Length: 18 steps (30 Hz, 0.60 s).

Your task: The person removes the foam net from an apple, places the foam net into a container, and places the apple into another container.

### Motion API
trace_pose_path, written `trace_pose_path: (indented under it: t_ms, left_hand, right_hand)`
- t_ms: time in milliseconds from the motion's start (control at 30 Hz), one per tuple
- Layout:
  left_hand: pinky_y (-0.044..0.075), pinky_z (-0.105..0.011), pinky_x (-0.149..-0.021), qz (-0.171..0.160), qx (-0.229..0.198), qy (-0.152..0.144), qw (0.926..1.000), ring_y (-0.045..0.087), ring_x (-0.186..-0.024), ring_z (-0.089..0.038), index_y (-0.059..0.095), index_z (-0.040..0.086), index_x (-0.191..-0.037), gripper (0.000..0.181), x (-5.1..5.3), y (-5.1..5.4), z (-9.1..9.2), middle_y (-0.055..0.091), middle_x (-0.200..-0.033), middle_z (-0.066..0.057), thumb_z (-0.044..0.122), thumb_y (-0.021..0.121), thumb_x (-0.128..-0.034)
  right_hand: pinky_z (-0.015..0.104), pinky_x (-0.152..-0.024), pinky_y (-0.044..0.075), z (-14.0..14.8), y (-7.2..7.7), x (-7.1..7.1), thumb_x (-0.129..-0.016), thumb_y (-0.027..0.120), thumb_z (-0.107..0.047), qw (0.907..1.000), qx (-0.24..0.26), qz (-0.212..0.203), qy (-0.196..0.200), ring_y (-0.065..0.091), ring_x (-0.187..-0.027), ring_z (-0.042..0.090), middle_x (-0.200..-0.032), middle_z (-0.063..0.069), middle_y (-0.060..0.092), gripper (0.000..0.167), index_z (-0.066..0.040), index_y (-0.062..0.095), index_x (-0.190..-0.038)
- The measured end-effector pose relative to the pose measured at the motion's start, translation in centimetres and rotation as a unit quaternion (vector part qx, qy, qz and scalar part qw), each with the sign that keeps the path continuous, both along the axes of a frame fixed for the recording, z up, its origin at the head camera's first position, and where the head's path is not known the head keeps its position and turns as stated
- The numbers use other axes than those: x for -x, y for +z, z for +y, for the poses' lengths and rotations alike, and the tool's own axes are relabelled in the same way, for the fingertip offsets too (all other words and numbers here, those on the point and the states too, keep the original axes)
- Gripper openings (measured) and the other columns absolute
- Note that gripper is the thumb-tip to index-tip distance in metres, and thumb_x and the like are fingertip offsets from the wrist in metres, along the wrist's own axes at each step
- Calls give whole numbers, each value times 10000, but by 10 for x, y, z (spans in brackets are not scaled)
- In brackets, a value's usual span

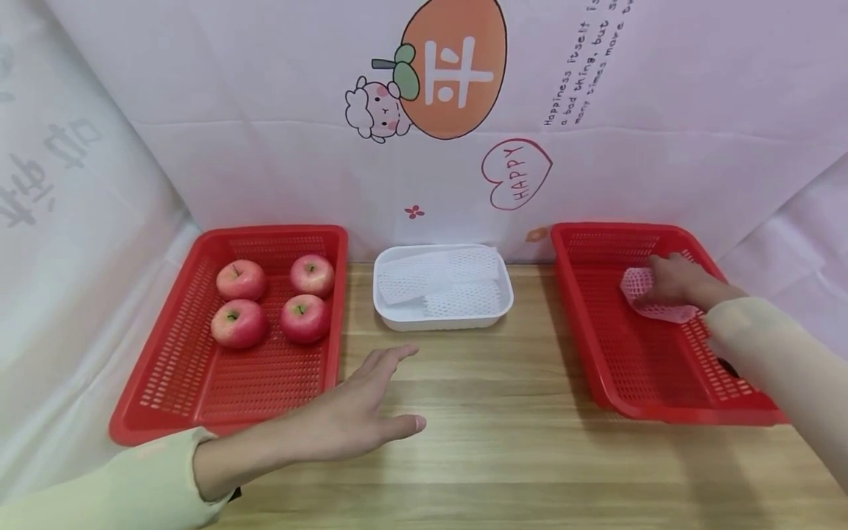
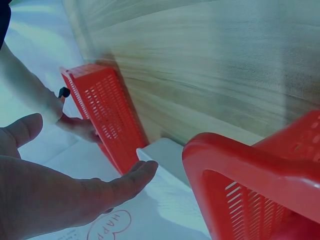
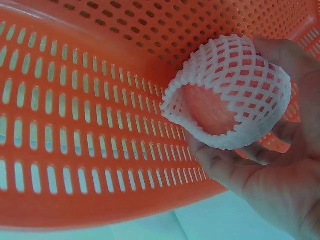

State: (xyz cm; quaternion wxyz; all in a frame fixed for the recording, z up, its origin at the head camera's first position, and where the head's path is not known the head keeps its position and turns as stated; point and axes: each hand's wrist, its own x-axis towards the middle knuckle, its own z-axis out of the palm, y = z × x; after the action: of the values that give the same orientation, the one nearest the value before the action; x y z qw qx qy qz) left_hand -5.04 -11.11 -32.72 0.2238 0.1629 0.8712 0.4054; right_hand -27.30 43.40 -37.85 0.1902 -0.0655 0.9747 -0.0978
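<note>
My right hand (image 1: pixel 676 281) holds an apple in a white foam net (image 1: pixel 638 285) inside the right red basket (image 1: pixel 656 368). In the right wrist view the fingers curl round the netted apple (image 3: pixel 235 95), and red skin shows through the net's open end. Over the table, just right of the left red basket (image 1: pixel 232 397), my left hand (image 1: pixel 358 412) hangs with fingers extended and thumb apart, holding nothing. Several bare red apples (image 1: pixel 240 324) lie in that left basket.
Between the baskets, against the back cloth, stands a white tray (image 1: pixel 437 324) with white foam nets (image 1: pixel 457 283) in it. The wooden table (image 1: pixel 477 442) runs in front. White printed cloth (image 1: pixel 298 169) hangs behind and at both sides.
</note>
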Motion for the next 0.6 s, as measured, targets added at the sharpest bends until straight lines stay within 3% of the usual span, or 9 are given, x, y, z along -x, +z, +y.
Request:
trace_pose_path:
  t_ms: [333,600]
  left_hand:
    - [395,-587,-1185,33,-21,-48,10000,450,-1465,-326,323,125,-1630,819,2,-2,2,404,-1600,-82,378,747,-977]
    - [409,-604,-1165,-105,-77,83,9999,455,-1459,-342,320,146,-1638,816,2,-3,0,394,-1617,-70,384,740,-980]
  right_hand:
    - [791,-998,446,7,0,-4,-801,920,-410,9987,156,388,287,473,-1205,565,-1362,364,535,972,74,422,-1481]
    - [740,-944,499,-2,6,0,-800,909,-341,9939,-143,851,680,529,-1155,547,-1272,377,583,892,132,467,-1414]
